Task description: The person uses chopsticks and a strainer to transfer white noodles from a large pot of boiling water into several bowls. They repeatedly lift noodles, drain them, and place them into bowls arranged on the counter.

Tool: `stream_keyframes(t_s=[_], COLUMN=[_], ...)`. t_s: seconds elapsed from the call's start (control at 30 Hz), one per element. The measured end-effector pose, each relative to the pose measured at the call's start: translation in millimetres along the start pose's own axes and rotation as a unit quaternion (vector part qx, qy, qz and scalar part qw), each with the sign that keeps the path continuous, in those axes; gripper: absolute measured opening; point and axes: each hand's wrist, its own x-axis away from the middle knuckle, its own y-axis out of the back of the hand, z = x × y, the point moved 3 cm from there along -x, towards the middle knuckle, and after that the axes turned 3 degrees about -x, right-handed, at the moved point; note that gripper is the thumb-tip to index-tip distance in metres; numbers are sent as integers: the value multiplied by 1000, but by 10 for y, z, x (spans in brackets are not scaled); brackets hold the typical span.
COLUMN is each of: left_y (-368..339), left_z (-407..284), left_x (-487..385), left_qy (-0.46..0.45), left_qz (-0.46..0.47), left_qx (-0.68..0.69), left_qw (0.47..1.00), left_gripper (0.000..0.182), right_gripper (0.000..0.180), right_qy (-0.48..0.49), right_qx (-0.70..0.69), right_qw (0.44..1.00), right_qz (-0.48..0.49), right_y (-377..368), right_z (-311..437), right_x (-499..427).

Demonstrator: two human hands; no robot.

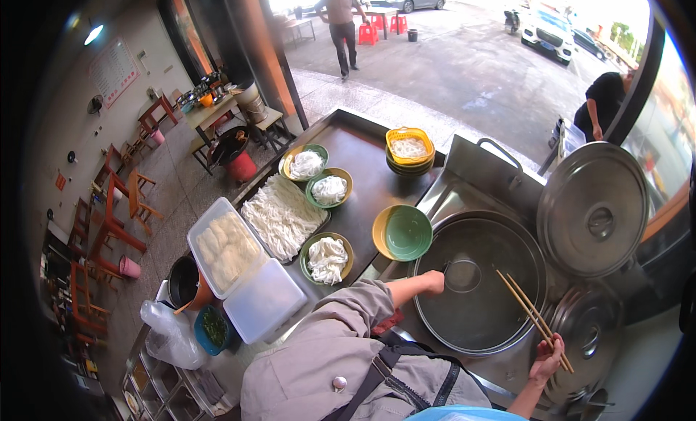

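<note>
A large steel pot [489,323] of cloudy liquid sits before me. At its left rim my left hand [433,282] is closed on the handle of a round strainer or ladle [465,275], whose head lies in the liquid; the handle is mostly hidden by my fist. On the right, my right hand [547,358] grips a pair of long wooden chopsticks [527,307], their tips over the pot. An empty green and yellow bowl [405,233] stands against the pot's upper left rim. Left of it is a bowl of white noodles [328,259].
A tray of white noodles [283,217] lies beside two more noodle bowls. A yellow basket [410,146] tops stacked bowls. A plastic container [225,247] holds pale noodles. A steel lid [592,212] leans right of the pot. Two people stand outside; a blue tub [212,328] holds chopped greens.
</note>
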Motion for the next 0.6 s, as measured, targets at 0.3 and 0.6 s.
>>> stream_keyframes(t_s=[0.3, 0.6], left_y=[-607, 18], left_z=[33, 237], left_x=[-154, 48], left_qy=[137, 83], left_qz=[142, 95], left_qx=[648, 429], left_qw=[736, 894], left_gripper=[11, 20], right_gripper=[21, 23], right_qy=[-21, -15], right_qx=[-4, -15], right_qw=[1000, 1000], right_qz=[-21, -16], right_y=[86, 155], right_z=[-98, -82], right_x=[17, -76])
